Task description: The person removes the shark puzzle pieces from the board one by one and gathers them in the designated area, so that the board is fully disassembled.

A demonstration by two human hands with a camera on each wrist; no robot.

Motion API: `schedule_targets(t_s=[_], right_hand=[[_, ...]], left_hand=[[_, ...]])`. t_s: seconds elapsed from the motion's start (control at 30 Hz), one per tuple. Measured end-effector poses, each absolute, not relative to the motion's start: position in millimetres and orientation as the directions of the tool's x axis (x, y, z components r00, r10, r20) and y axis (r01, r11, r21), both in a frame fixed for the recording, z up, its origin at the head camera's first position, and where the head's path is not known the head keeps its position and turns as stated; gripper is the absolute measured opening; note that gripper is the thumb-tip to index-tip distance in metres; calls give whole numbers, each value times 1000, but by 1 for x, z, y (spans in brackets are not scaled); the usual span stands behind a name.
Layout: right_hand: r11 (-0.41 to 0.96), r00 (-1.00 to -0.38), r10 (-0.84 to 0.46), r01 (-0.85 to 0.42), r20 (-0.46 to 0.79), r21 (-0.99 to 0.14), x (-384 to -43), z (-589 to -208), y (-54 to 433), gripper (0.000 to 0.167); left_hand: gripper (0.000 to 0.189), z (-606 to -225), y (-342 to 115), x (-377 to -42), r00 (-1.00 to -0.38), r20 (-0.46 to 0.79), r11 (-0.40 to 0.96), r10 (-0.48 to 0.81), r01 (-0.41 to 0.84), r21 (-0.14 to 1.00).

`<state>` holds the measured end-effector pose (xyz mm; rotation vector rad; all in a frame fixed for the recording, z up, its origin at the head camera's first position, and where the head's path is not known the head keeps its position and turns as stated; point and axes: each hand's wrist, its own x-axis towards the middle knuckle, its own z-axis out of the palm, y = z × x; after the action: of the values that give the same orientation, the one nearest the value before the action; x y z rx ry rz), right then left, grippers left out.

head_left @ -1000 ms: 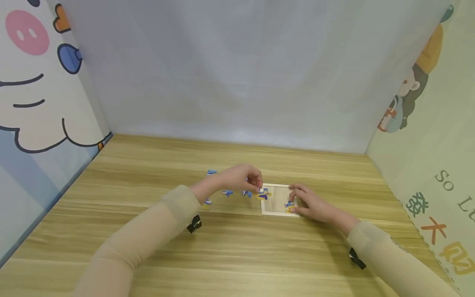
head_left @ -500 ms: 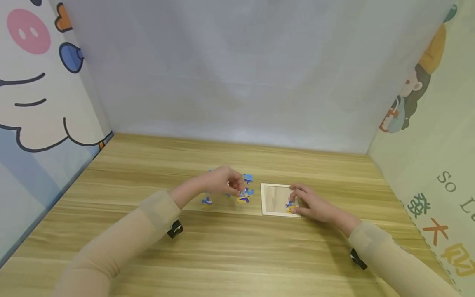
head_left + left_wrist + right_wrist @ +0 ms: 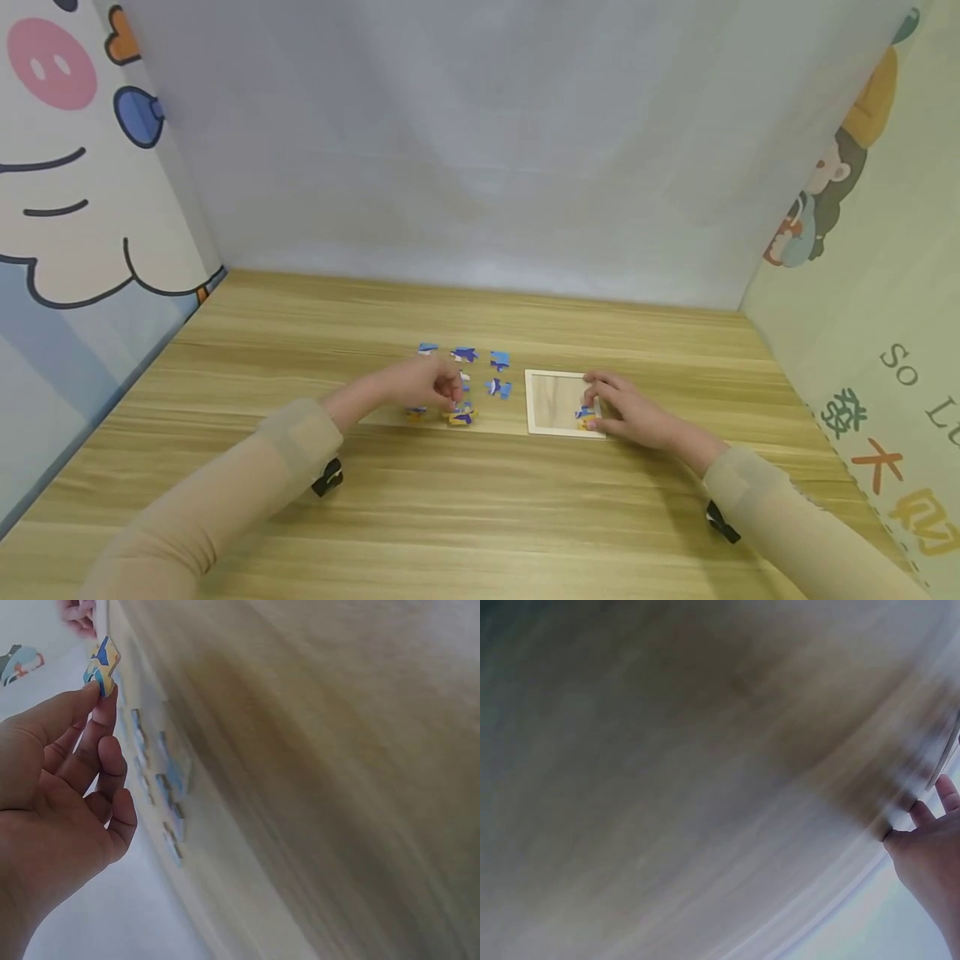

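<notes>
My left hand (image 3: 422, 381) pinches a yellow and blue jigsaw piece (image 3: 103, 664) between thumb and index finger, the other fingers loosely bent. In the head view it is low over the loose pieces, left of a pale wooden puzzle frame (image 3: 530, 408). One blue and yellow corner piece (image 3: 584, 414) lies inside the frame at its lower right. At the frame's right side, my right hand (image 3: 630, 412) holds it with bent fingers at the upper corner and the thumb near the lower one. The right wrist view is blurred and shows only part of that hand (image 3: 930, 847).
Several loose pieces lie left of the frame, among them a blue one (image 3: 499, 360), a purple and blue one (image 3: 464, 354) and a blue and white one (image 3: 498, 388). A wood-grain table (image 3: 480, 517) carries everything. A pale curtain (image 3: 480, 150) hangs behind.
My left hand has moved left with the jigsaw piece, from the frame's left edge to over the loose pieces. My right hand and the frame have stayed in place.
</notes>
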<state>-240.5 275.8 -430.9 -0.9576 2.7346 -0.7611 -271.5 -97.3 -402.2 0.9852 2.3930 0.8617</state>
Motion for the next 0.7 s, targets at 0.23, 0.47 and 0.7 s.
schedule_targets(t_s=[0.23,0.47,0.7], right_hand=[[677,-791,-611,-538,25,-503,-242,-433,277,22],[675,-789,-615,-534,13,-509,-241,-433,278,22],[688,-788,-616,-535,-5,-491,-242,-429,277,23]], left_hand=[[6,-416,-100,-275,-672,-118,552,732,482,680],[5,-417,-101,-276,-668,-119,557,734,493,668],[4,-417,-99,-276,-675,-118,561,728,488,669]])
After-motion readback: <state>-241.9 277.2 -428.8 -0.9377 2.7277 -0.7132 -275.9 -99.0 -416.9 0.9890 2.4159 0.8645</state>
